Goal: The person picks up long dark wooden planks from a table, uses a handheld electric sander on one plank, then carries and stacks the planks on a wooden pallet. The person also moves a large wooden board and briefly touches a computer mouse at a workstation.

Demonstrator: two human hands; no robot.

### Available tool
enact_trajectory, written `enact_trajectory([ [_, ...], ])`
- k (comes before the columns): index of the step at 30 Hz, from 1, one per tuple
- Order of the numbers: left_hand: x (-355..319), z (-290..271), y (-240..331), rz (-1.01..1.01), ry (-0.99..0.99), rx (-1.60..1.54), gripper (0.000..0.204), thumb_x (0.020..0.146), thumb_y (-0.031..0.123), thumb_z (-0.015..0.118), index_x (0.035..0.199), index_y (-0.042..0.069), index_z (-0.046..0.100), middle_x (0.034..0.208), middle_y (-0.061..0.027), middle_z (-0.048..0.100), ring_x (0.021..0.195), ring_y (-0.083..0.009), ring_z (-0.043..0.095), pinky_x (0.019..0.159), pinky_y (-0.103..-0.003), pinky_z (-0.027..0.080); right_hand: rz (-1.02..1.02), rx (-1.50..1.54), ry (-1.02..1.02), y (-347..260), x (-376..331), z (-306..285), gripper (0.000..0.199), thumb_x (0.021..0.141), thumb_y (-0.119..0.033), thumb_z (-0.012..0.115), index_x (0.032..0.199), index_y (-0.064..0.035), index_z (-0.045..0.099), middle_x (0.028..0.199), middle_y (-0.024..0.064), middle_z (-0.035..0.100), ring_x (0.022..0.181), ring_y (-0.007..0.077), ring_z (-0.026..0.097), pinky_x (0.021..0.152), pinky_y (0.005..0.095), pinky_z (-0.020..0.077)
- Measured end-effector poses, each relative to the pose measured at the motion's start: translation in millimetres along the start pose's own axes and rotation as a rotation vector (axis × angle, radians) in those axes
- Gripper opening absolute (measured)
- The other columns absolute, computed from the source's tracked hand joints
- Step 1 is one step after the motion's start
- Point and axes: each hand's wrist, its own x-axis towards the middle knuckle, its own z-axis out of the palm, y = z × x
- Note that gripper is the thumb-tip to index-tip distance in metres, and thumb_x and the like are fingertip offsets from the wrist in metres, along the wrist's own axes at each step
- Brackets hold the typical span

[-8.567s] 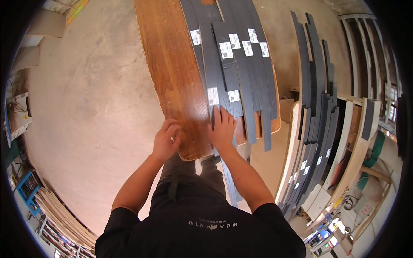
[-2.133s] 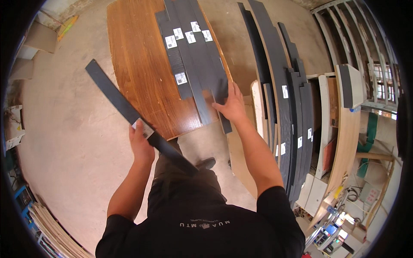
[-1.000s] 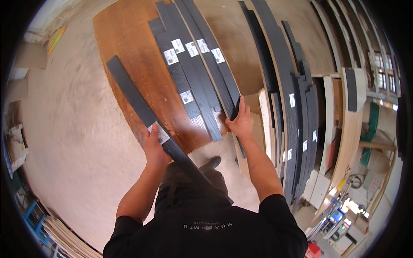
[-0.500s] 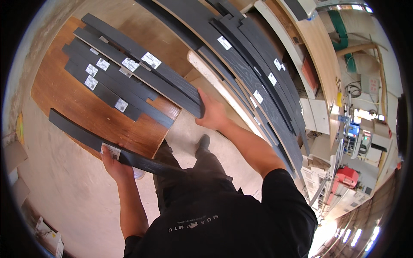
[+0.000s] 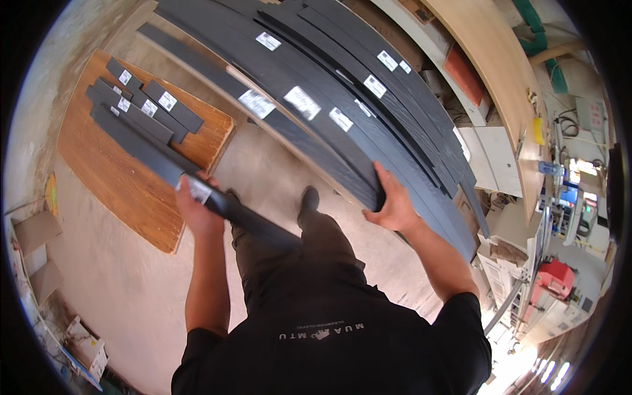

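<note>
My left hand (image 5: 199, 205) grips a long dark grey board (image 5: 146, 153) by its middle, over a white label. This board runs from above the brown wooden panel (image 5: 131, 187) down toward my legs. My right hand (image 5: 395, 205) is closed round the near ends of two dark boards (image 5: 337, 161) that lie side by side, each with a white label. They reach away to the far left, along the left side of a large stack of dark boards (image 5: 395, 122). Whether they rest on the stack cannot be told.
Several shorter dark pieces (image 5: 185, 118) with white labels lie on the wooden panel. Behind the stack stand shelving and a pale wooden board (image 5: 490, 59). A red machine part (image 5: 554, 278) is at the right. Cardboard pieces (image 5: 39, 240) lean at the left edge.
My right hand has carried the two boards from over the wooden panel rightward to the stack. My left hand still holds its board, now angled more steeply. The view has shifted.
</note>
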Motion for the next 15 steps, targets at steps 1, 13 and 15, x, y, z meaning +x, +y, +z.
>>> enact_trajectory([
  [1,-9.6,14.3,-17.8,-0.055,0.022,0.003,0.027,0.106,0.033,0.051,0.104,0.007,0.055,0.088,-0.0098,0.065,0.076,-0.0229,0.064,0.07,-0.034,0.052,0.023,-0.018,0.0,17.0,-8.8,-11.5,0.109,0.062,-0.022,0.084,0.156,-0.0051,0.032,0.128,0.0249,0.057,0.112,0.0451,0.06,0.095,0.0474,0.0511],
  [13,-90.6,98.4,-96.8,-0.13,-0.138,0.092,0.023,0.106,0.031,0.056,0.107,0.008,0.054,0.086,-0.0092,0.065,0.074,-0.0214,0.064,0.068,-0.033,0.051,0.057,-0.1,0.073,134.0,-33.4,-41.4,0.113,0.059,-0.021,0.085,0.157,-0.0044,0.032,0.124,0.023,0.058,0.106,0.0423,0.063,0.093,0.0445,0.0534],
  [15,-91.3,96.0,-97.0,-0.108,-0.114,0.118,0.022,0.106,0.03,0.056,0.107,0.008,0.054,0.086,-0.0093,0.064,0.074,-0.0214,0.064,0.068,-0.033,0.051,0.055,-0.133,0.055,144.7,-31.4,-39.2,0.113,0.059,-0.022,0.085,0.157,-0.0043,0.032,0.124,0.0228,0.058,0.106,0.0413,0.063,0.093,0.0442,0.0534],
])
